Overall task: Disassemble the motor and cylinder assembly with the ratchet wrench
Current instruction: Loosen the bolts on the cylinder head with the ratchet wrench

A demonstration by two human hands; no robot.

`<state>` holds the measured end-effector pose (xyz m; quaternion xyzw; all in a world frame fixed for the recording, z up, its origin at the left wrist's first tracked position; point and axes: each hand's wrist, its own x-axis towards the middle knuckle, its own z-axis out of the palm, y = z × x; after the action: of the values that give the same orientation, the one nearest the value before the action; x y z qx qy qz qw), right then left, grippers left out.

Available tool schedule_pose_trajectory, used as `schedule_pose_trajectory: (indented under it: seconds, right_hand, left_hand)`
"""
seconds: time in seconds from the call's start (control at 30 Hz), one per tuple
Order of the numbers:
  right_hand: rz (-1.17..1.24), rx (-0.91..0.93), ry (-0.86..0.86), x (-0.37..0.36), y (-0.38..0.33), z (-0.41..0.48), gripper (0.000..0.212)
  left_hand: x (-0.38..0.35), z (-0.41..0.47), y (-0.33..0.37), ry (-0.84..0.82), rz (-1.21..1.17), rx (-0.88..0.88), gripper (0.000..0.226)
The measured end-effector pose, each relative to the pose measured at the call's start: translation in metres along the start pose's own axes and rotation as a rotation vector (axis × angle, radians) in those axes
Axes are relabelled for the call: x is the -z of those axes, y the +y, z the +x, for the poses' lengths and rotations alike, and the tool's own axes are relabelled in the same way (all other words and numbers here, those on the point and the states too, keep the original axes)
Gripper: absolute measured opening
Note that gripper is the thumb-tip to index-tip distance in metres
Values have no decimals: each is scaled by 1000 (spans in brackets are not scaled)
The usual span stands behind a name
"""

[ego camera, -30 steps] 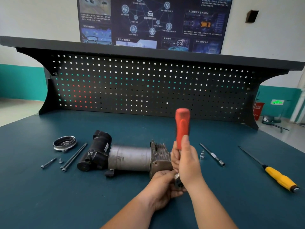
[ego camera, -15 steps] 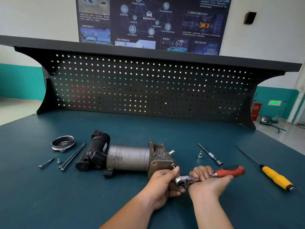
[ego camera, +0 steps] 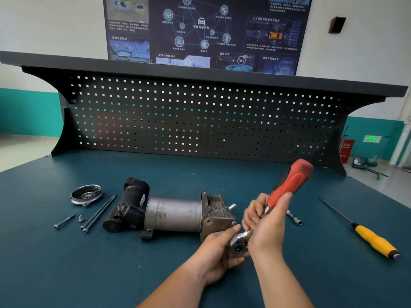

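The motor and cylinder assembly (ego camera: pixel 173 213) lies on its side on the blue bench, black motor at the left, grey cylinder in the middle, finned metal head at the right. My left hand (ego camera: pixel 219 250) grips the near right corner of the head, thumb on top. My right hand (ego camera: pixel 265 227) holds the ratchet wrench (ego camera: pixel 289 183) by the lower end of its red handle. The handle slants up to the right. The wrench's metal head sits at the assembly's right end, between my two hands.
Left of the motor lie a round metal cover (ego camera: pixel 86 194), two long bolts (ego camera: pixel 99 213), a short bolt (ego camera: pixel 64 221) and a small screw (ego camera: pixel 81 218). An extension bar (ego camera: pixel 293 217) shows behind my right hand. A yellow-handled screwdriver (ego camera: pixel 373 241) lies at the right. A pegboard (ego camera: pixel 200 121) backs the bench.
The wrench handle swung from upright down flat to the right, then back up to a slant. My left hand stayed on the head.
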<state>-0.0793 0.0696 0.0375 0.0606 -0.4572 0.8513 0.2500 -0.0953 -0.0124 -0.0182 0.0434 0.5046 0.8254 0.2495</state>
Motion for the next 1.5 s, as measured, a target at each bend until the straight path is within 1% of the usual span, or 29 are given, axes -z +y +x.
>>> schedule_pose_trajectory:
  seconds: [0.13, 0.23, 0.37, 0.47, 0.53, 0.6, 0.67, 0.73, 0.83, 0.9, 0.97, 1.03, 1.1, 1.17, 1.23, 1.3, 1.4, 1.5]
  right_hand:
    - [-56, 22, -51, 1, -1, -3, 60]
    - [-187, 74, -131, -4, 2, -7, 61]
    - [-287, 47, -197, -7, 2, -2, 58]
    - [-506, 71, -333, -10, 6, 0, 62]
    - [-620, 90, -410, -15, 10, 0, 59]
    - [-675, 93, -461, -17, 12, 1, 58]
    - [-737, 128, -492, -15, 14, 0, 63]
    - [-772, 148, -523, -13, 13, -1, 64]
    - [-762, 126, -583, -13, 11, -1, 64]
    - [-743, 136, -587, -11, 12, -3, 65]
    - [-642, 120, -533, -7, 13, -5, 71]
    - [-461, 73, -427, -3, 11, -7, 76]
    - [-261, 30, -296, 2, 7, -6, 75]
    - [-64, -7, -137, 8, 2, -4, 69]
    - [115, -61, 65, 19, 1, 0, 67]
    - [262, -119, 251, 30, 3, 3, 71]
    - [374, -161, 402, 37, 7, 3, 72]
    - [354, -135, 409, 32, 9, 1, 72]
  left_hand:
    - [0, -1, 1, -33, 9, 29, 20]
    - [4, 0, -1, -45, 7, 21, 13]
    - [7, 2, -3, -45, 31, -9, 19]
    - [7, 3, -3, -50, 41, -16, 28]
    - [7, 3, -3, -46, 29, -21, 33]
    - [7, 3, -3, -52, 25, -26, 30]
    - [6, 2, -3, -62, 20, -29, 32]
    - [5, 1, -4, -74, 15, -30, 33]
    - [3, -1, -3, -75, 12, -38, 26]
    - [4, -2, -2, -73, 13, -47, 27]
    - [4, -2, -2, -63, 36, -52, 26]
    - [4, -1, -3, -44, 55, -55, 26]
    - [4, -1, -2, -32, 80, -57, 22]
    - [3, -1, -2, -23, 82, -61, 10]
    - [2, -1, -2, -27, 72, -58, 13]
    - [1, -1, -2, -32, 75, -54, 15]
    - [1, -2, -2, -37, 69, -49, 16]
    - [1, -3, -1, -28, 53, -44, 16]
